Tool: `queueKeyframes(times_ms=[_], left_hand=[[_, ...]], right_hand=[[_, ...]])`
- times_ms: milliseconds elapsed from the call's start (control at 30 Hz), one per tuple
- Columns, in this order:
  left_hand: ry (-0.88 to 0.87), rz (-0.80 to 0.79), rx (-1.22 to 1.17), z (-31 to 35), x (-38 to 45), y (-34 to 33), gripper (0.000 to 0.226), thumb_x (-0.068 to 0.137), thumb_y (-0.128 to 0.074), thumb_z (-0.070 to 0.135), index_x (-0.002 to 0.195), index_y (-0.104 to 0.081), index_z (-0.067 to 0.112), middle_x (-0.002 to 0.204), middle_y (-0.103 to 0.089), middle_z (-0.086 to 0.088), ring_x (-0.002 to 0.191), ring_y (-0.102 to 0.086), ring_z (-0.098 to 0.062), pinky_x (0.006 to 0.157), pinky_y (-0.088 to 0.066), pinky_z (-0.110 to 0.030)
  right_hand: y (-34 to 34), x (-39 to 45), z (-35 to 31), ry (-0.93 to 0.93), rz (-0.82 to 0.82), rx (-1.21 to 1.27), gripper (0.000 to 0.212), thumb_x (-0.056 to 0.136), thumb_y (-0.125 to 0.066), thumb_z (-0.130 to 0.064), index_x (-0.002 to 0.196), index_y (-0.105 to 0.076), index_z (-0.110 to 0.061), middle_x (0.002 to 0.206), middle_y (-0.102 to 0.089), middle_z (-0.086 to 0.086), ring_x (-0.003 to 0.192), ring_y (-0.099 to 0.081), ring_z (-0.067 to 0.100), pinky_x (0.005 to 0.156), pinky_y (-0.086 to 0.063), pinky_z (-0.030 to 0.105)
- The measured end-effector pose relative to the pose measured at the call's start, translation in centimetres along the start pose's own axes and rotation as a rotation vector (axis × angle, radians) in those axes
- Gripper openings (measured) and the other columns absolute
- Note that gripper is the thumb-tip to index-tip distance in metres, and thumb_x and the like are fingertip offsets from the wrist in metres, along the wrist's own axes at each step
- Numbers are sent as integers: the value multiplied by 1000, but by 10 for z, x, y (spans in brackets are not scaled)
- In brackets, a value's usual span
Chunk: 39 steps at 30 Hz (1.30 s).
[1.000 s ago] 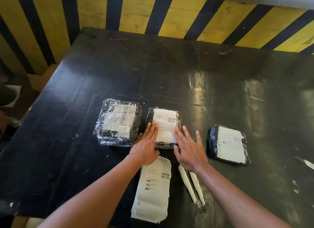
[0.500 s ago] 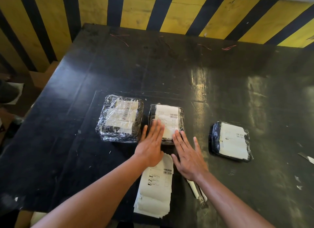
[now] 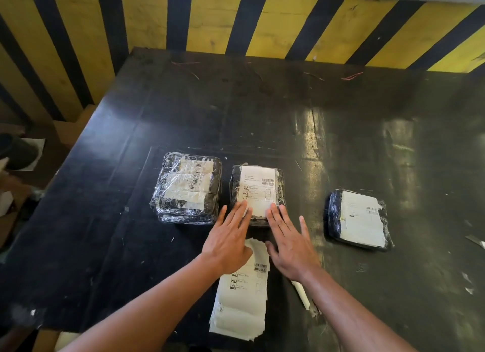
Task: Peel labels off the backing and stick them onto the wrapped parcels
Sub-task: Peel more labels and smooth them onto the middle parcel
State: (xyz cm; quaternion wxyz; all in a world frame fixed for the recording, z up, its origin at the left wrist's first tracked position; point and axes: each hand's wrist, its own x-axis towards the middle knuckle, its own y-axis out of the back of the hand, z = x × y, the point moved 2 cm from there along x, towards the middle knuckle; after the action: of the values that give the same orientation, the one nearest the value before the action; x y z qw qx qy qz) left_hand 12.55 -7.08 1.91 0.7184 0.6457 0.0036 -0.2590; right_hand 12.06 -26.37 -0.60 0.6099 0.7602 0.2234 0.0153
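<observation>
Since a second ago both hands have slid toward the near edge of the middle parcel [image 3: 257, 191]: the left hand [image 3: 227, 242] and right hand [image 3: 290, 246] lie flat, fingers straight, tips pressing its label [image 3: 258, 189]. That label looks seated; the next sheet comes from the label stack [image 3: 241, 299] under the wrists. Labelled parcels sit left [image 3: 186, 189] and right [image 3: 359, 219] of the hands. The black counter [image 3: 262, 110] is scuffed, backed by a yellow-and-black striped wall [image 3: 210, 18].

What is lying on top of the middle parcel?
A white printed label lies on the middle parcel, with both hands' fingertips, left and right, flat on its near end. That end is hidden.
</observation>
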Motion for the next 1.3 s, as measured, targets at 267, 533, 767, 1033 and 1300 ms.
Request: queueKeyframes(times_ms=[267,533,767,1033,1300], left_hand=[[15,97,-62,2,33,25,79,94,-59,39,160,-25,13,162,-29,-4,154,-27,-23,133,-6,-46],[-40,117,4,-1,45,30,80,95,-57,38,163,-23,14,171,-20,-9,161,-13,-26,133,-4,-47],[3,101,-61,-4,79,43,72,100,-54,36,163,-25,15,168,-26,-4,157,-24,-23,133,-6,-47],[77,97,38,-7,99,47,74,102,-49,43,164,-21,16,172,-18,-9,160,-17,-30,132,-8,-51],[250,-16,-215,-10,124,45,82,108,-34,49,167,8,11,176,15,-6,162,16,-23,132,1,-49]], right_hand=[[4,0,1,3,0,21,78,107,-37,-44,165,14,-27,171,26,-12,155,29,9,128,9,56],[7,-1,-1,-8,-12,51,81,107,-40,-41,164,17,-28,169,28,-13,154,32,8,128,11,54],[10,-1,0,-11,-11,52,80,107,-41,-40,165,13,-31,171,24,-13,154,32,7,127,15,53],[13,0,-1,-23,-33,63,80,106,-40,-40,163,15,-31,170,24,-14,155,29,8,129,8,56],[12,0,1,-8,-38,68,81,106,-38,-41,163,18,-32,169,28,-15,154,32,7,129,9,54]])
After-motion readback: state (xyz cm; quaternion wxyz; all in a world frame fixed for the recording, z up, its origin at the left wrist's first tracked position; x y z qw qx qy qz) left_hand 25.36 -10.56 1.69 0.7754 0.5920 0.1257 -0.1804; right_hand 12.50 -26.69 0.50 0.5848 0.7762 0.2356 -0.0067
